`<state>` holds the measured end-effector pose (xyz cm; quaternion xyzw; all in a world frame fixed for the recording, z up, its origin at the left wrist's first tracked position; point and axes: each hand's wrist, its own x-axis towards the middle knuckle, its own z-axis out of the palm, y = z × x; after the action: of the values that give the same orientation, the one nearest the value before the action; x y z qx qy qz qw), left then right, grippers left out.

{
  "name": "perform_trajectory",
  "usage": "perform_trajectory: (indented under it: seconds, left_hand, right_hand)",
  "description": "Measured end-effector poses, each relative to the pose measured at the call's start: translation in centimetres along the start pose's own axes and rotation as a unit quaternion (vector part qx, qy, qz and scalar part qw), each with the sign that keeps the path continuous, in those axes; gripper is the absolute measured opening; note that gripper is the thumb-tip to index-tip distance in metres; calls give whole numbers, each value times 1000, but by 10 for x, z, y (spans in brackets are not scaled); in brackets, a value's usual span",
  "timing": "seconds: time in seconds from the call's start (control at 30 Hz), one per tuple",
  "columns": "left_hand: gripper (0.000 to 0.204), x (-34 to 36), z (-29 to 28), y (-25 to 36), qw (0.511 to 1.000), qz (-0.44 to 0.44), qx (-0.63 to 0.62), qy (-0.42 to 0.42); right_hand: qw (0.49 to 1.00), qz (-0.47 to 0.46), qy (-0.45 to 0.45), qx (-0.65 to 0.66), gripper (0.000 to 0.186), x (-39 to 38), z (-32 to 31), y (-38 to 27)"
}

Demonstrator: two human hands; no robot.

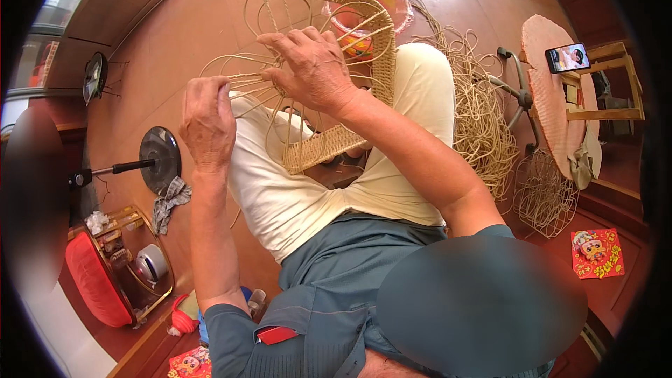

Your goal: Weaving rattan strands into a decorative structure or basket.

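A half-woven piece of tan straw cord [381,49], with a thick braided rim and thin looping strands, rests between my knees and reaches out over the floor. My left hand [208,122], at its left side, has its fingers curled closed around the end of a strand. My right hand [311,70] lies over the middle of the piece, its fingers bent across the strands and its thumb pressing where several of them converge. The fingertips of the right hand partly hide what they grip. The rim's lower corner [308,154] lies against my thigh.
Beyond the woven piece stands a pink bucket [399,1]. A large heap of loose cord [483,112] lies beside my right knee. Further right, a round-topped table [549,115] holds a phone [568,58]. To the left are a black round stand base [160,160] and a grey rag [168,204].
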<state>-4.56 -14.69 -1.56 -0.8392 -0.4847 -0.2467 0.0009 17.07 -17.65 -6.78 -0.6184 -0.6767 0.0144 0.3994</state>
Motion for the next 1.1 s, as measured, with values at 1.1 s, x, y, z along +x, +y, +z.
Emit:
perform_trajectory:
  seconds: [1.1]
  left_hand:
    - [17, -4, 14, -4, 941, 315, 99, 80]
  right_hand:
    - [999, -4, 41, 28, 61, -4, 20, 6]
